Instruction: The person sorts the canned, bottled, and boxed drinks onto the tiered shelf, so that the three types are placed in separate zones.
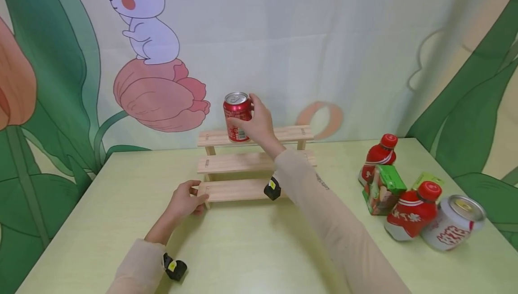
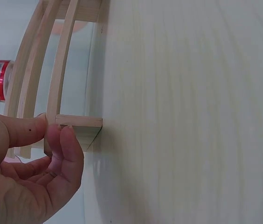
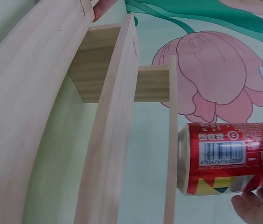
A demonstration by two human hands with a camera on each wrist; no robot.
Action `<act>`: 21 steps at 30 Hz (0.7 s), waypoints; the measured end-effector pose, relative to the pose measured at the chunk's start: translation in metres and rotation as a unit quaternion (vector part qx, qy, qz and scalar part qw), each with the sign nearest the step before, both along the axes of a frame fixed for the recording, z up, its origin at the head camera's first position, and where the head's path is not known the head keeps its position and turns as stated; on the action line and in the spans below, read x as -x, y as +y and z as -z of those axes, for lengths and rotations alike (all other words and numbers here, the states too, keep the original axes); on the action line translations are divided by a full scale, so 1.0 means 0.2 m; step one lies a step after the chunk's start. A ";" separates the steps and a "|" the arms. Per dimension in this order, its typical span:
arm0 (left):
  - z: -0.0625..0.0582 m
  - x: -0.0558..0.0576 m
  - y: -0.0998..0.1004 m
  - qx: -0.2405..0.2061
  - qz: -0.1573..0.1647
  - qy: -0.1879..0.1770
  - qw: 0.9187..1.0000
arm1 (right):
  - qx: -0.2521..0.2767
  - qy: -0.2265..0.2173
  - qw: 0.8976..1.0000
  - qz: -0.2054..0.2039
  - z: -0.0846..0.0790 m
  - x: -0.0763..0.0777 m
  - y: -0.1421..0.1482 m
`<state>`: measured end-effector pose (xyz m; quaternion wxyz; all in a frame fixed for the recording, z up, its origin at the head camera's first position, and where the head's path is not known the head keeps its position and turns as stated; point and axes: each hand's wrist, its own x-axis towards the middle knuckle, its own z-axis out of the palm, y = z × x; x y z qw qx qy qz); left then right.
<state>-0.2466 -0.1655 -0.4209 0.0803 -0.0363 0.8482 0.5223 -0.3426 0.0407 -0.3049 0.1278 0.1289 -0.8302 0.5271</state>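
A red soda can (image 1: 238,116) stands upright at the top step of a three-step wooden shelf (image 1: 238,162), left of its middle. My right hand (image 1: 260,123) grips the can from the right, thumb across the front and fingers behind. In the right wrist view the base of the can (image 3: 229,158) is right at the top plank's edge. My left hand (image 1: 184,199) pinches the left end of the lowest plank. The left wrist view shows the thumb (image 2: 26,130) on top of that plank (image 2: 60,70) and curled fingertips beneath it.
On the table's right side stand two red bottles (image 1: 377,159) (image 1: 413,211), a green-topped carton (image 1: 385,190) and a white can (image 1: 453,223), close together. A yellow-green box (image 1: 427,179) is partly hidden behind them. A printed curtain (image 1: 259,51) hangs behind the shelf.
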 end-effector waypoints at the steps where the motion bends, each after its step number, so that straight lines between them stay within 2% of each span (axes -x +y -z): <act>1: 0.00 0.00 0.00 0.000 0.000 -0.001 1.000 | 0.001 0.002 1.000 0.001 0.00 -0.01 0.00; 11: 0.01 0.01 0.01 0.001 0.003 0.002 1.000 | 0.018 -0.002 1.000 0.015 -0.01 -0.09 0.05; 21: -0.01 0.00 -0.01 0.000 0.006 -0.002 1.000 | 0.029 0.009 1.000 -0.005 -0.02 -0.18 0.11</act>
